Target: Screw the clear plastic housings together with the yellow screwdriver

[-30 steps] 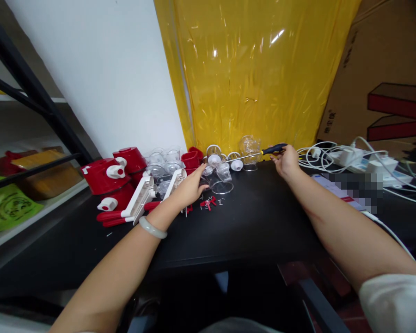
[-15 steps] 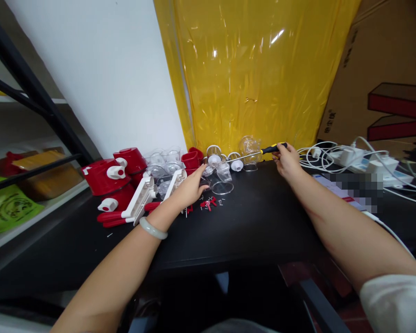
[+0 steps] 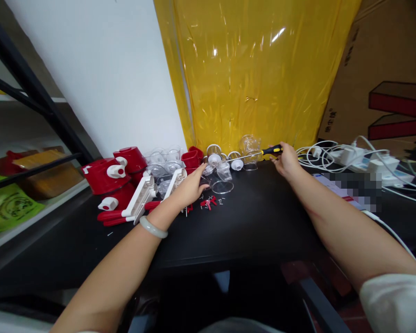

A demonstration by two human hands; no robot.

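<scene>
My right hand (image 3: 287, 159) grips the butt end of a screwdriver (image 3: 272, 150) with a black and yellow handle. Its long shank points left toward a clear plastic funnel-like part (image 3: 223, 171), which stands on the black tabletop; whether the tip touches it I cannot tell. Close against the left side of that part is my left hand (image 3: 190, 187), fingers stretched out and thumb apart, its fingertips partly hidden among the clear pieces. Below lie small red pieces (image 3: 208, 202) with scattered screws (image 3: 222, 201). Metal grater drums (image 3: 214, 152) with white ends stand behind.
Red housings (image 3: 104, 178) with white knobs and white-and-red handles (image 3: 142, 199) crowd the left. Clear cups (image 3: 166, 159) and a red part (image 3: 192, 158) sit at the back. White cables and a power strip (image 3: 357, 157) lie right, near a partly blurred phone-like item (image 3: 333, 188).
My right hand's fingers have shifted on the screwdriver's handle, and the handle has dipped slightly. My left hand has stayed in place.
</scene>
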